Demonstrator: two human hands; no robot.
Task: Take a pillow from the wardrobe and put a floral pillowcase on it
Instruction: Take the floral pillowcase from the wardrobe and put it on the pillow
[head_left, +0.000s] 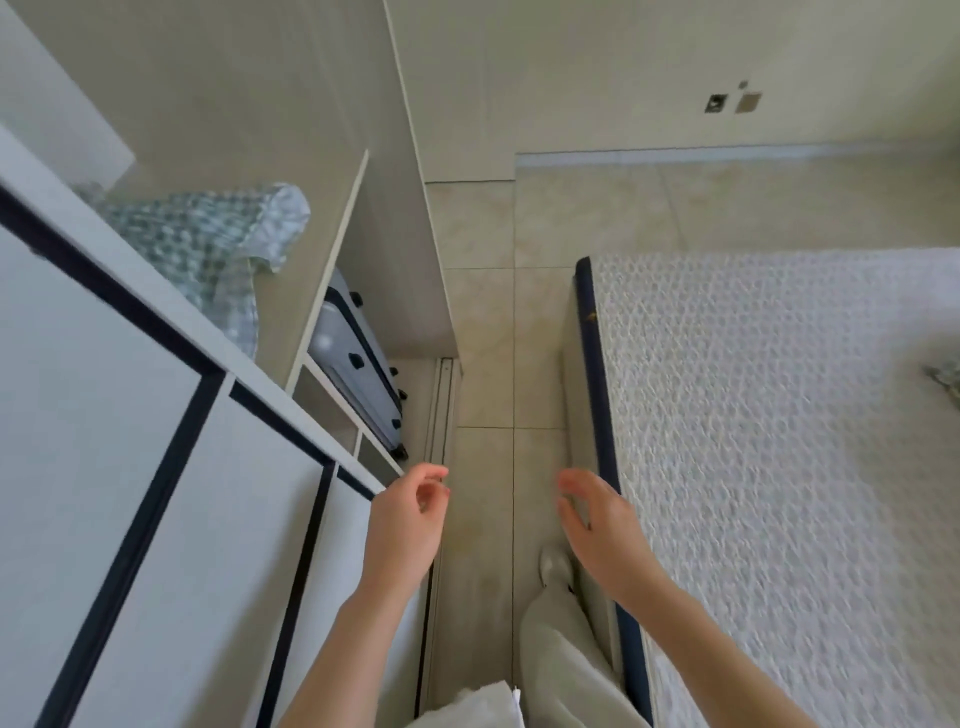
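Note:
A blue-green patterned pillow (208, 244) lies on a shelf inside the open wardrobe (332, 249) at the upper left. My left hand (410, 519) hovers low in the aisle beside the wardrobe's sliding door, fingers loosely curled, holding nothing. My right hand (597, 525) hangs opposite it next to the mattress edge, fingers apart and empty. A scrap of patterned fabric (943, 376) shows at the right edge of the bed; I cannot tell whether it is the pillowcase.
A white sliding door (130, 493) with dark trim fills the lower left. A grey suitcase (358, 364) stands in the wardrobe's lower compartment. The bare quilted mattress (779, 441) is on the right, with a narrow tiled aisle (488, 338) between it and the wardrobe. My leg (561, 649) stands in the aisle.

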